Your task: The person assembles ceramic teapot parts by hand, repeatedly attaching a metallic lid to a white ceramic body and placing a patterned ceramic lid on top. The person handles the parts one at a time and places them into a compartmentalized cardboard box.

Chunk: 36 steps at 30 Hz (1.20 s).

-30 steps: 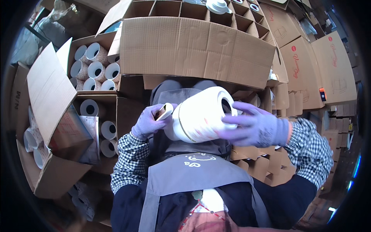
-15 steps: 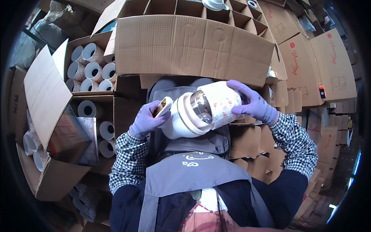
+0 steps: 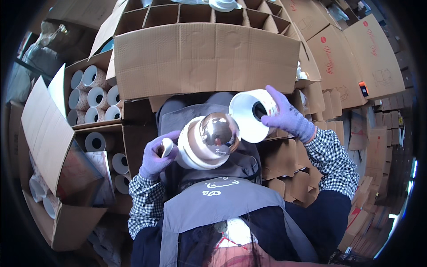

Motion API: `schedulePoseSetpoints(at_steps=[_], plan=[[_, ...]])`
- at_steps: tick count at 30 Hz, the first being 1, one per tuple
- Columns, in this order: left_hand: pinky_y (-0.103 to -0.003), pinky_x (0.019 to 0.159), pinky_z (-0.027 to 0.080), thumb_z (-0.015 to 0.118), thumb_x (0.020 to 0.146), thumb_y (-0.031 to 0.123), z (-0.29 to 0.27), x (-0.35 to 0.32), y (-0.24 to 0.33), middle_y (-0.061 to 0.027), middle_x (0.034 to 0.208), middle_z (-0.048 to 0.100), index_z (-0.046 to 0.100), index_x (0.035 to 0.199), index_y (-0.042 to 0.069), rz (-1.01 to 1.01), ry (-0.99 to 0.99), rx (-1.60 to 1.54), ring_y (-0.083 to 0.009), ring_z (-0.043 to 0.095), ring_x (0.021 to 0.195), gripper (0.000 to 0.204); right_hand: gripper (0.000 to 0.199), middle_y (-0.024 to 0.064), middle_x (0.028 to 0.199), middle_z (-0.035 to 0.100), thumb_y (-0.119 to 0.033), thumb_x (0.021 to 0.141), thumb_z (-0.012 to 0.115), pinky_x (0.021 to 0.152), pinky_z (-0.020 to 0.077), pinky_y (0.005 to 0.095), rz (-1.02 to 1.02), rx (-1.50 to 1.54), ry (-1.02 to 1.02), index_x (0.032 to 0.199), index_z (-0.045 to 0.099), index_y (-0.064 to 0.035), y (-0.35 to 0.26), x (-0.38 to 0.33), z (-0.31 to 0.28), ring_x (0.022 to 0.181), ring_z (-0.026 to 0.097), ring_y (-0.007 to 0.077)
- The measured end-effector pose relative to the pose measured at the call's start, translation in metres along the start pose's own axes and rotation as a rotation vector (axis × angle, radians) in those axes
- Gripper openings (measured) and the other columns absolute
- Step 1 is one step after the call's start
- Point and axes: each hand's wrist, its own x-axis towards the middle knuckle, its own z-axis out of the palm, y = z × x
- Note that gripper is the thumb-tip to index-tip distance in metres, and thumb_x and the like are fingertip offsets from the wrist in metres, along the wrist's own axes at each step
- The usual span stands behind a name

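Over my apron, my left hand (image 3: 158,155), in a purple glove, grips the white handle of a round white jug body (image 3: 189,153). A shiny mirrored glass liner (image 3: 218,135) with a rounded end sticks out of it, tilted up to the right. My right hand (image 3: 287,113), gloved alike, is closed round the side of a white flower-printed sleeve (image 3: 247,111). The sleeve's wide open end faces the liner, and a dark round hole shows inside. Sleeve and liner are apart or barely touching; I cannot tell which.
Ahead stands a large carton (image 3: 204,58) with cardboard dividers and a white lid-like part (image 3: 222,4). At left, an open box (image 3: 93,124) holds several printed sleeves (image 3: 95,95). Divider cardboard (image 3: 278,158) lies at right, with printed cartons (image 3: 333,66) beyond.
My right hand has drawn the flower-printed sleeve off the liner and turned its open end toward it. The liner's rounded end is now bare. My left hand keeps the handle, slightly lower and left.
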Motion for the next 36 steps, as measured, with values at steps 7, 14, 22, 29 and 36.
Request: schedulePoseSetpoints(at_steps=[7,14,22,29,36], plan=[[-0.030,0.093,0.051,0.077,0.077,0.011,0.012,0.030,0.031,-0.0118,0.117,0.071,0.067,0.121,-0.001,0.013,-0.156,0.355,-0.0167,0.067,0.102,0.047,0.107,0.0129,0.157,0.037,-0.033,0.082,0.081,0.120,0.0275,0.0379,-0.345,0.790,0.223,0.161,0.015,-0.0033,-0.020,-0.012,-0.045,0.144,0.037,0.0240],[-0.040,0.088,0.056,0.077,0.084,0.020,0.089,0.089,0.174,-0.0216,0.120,0.067,0.058,0.128,-0.004,0.956,0.074,1.092,-0.0329,0.069,0.105,0.053,0.123,0.0193,0.161,0.023,-0.035,0.078,0.086,0.122,0.0261,0.0422,-0.656,0.312,0.448,0.161,0.002,-0.0012,-0.060,0.024,-0.026,0.148,0.029,0.0295],[-0.049,0.107,0.045,0.067,0.087,0.031,0.140,0.210,0.191,-0.0145,0.134,0.061,0.063,0.131,0.009,0.524,0.023,1.877,-0.0307,0.053,0.134,0.049,0.121,0.0262,0.160,0.023,-0.043,0.075,0.085,0.123,0.0238,0.0457,-0.780,0.158,0.553,0.160,0.011,0.0021,-0.104,0.067,-0.010,0.150,0.027,0.0376],[-0.052,0.112,0.039,0.067,0.084,0.025,0.093,0.238,0.195,-0.0124,0.136,0.056,0.063,0.126,0.012,0.652,-0.066,1.498,-0.0409,0.051,0.130,0.045,0.118,0.0207,0.159,0.031,-0.042,0.077,0.085,0.121,0.0276,0.0394,-0.674,0.775,0.155,0.160,0.013,0.0011,-0.130,0.109,-0.019,0.148,0.031,0.0282],[-0.029,0.090,0.055,0.064,0.089,-0.004,0.019,0.247,0.232,-0.0090,0.111,0.073,0.073,0.116,0.007,0.579,-0.238,0.975,-0.0184,0.069,0.102,0.031,0.114,0.0288,0.162,0.020,-0.035,0.079,0.081,0.121,0.0279,0.0403,-0.724,1.094,-0.041,0.159,0.009,0.0050,-0.170,0.203,-0.013,0.148,0.031,0.0320]])
